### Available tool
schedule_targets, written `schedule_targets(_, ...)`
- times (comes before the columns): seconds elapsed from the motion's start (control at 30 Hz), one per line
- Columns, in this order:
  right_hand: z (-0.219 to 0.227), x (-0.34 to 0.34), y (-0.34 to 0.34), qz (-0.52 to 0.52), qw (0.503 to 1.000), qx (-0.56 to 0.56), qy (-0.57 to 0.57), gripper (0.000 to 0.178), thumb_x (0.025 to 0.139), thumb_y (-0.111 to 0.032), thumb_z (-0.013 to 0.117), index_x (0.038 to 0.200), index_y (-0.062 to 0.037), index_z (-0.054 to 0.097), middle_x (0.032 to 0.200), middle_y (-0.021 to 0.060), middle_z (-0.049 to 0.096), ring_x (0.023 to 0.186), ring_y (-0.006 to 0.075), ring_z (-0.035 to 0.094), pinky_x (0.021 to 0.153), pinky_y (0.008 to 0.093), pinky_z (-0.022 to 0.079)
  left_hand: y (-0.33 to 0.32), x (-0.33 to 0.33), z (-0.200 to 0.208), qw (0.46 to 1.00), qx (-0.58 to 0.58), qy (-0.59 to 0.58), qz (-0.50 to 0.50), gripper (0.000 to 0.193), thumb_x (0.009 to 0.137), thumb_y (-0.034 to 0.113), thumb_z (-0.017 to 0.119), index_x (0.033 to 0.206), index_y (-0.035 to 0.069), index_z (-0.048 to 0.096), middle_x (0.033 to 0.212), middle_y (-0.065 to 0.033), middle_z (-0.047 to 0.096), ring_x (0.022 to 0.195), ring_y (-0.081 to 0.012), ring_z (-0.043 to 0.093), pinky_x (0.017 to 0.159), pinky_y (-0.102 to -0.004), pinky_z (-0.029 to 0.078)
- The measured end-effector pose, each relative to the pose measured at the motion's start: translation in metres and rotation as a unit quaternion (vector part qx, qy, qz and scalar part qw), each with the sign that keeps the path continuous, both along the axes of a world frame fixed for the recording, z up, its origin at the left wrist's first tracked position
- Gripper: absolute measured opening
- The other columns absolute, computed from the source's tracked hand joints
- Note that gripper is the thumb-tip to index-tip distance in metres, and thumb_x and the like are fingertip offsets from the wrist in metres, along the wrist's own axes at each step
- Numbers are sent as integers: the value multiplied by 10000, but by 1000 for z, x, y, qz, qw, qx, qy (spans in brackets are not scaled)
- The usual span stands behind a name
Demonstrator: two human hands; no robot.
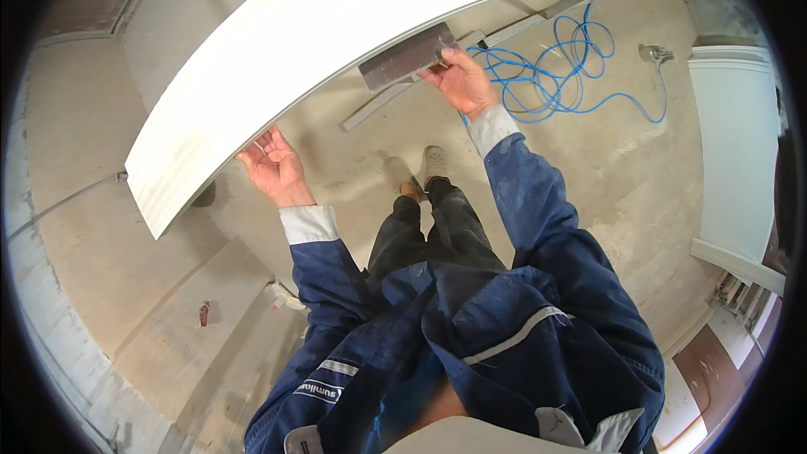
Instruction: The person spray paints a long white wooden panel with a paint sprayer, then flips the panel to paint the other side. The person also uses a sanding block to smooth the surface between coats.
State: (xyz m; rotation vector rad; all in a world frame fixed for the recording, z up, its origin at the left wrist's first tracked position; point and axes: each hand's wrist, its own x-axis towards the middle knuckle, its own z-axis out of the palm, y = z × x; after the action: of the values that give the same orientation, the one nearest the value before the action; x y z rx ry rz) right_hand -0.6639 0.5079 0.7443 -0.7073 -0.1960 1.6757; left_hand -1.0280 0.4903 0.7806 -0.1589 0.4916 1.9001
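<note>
A long white panel (336,42) spans the top of the head view, its near edge bent into an arc by the lens. My left hand (276,168) grips this edge toward the panel's left end, with the fingers partly hidden under it. Farther right, my right hand (464,82) pinches the corner of a dark brown, flat rectangular piece (408,59), thumb on top. That piece lies against the panel's near edge and its far side is hidden. I cannot make out exactly what kind of thing it is.
Blue hose (546,84) lies in loose coils on the floor at the far right, running to a metal fitting (656,54). Grey bars (378,107) sit below the panel. White panels (733,143) are stacked on the right. A small reddish object (204,313) is at lower left.
</note>
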Motion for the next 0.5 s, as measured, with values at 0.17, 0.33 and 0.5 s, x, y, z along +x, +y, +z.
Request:
schedule_targets(0.17,-7,5,25,-9,996,-9,-90,641,919,-158,731,1449,23,419,1106,62,648,942,181,627,904,379,549,-1,7,8,999,-35,36,15,448,1033,390,563,1184,-15,681,1344,-162,615,1316,-300,543,1212,-504,396)
schedule_targets(0.33,-3,5,31,-29,995,-21,-96,821,933,-95,734,1554,94,231,1074,85,638,966,196,639,890,370,563,0,6,5,998,-41,30,24,446,1034,384,563,1185,-19,679,1335,-164,618,1312,-299,545,1216,-498,394)
schedule_targets(0.5,0,2,34,-33,996,-28,-72,783,955,-107,717,1541,90,236,1122,89,625,1015,210,634,921,393,566,0,-1,0,999,-36,29,12,440,1033,380,562,1175,-20,678,1325,-166,624,1312,-296,546,1218,-489,394)
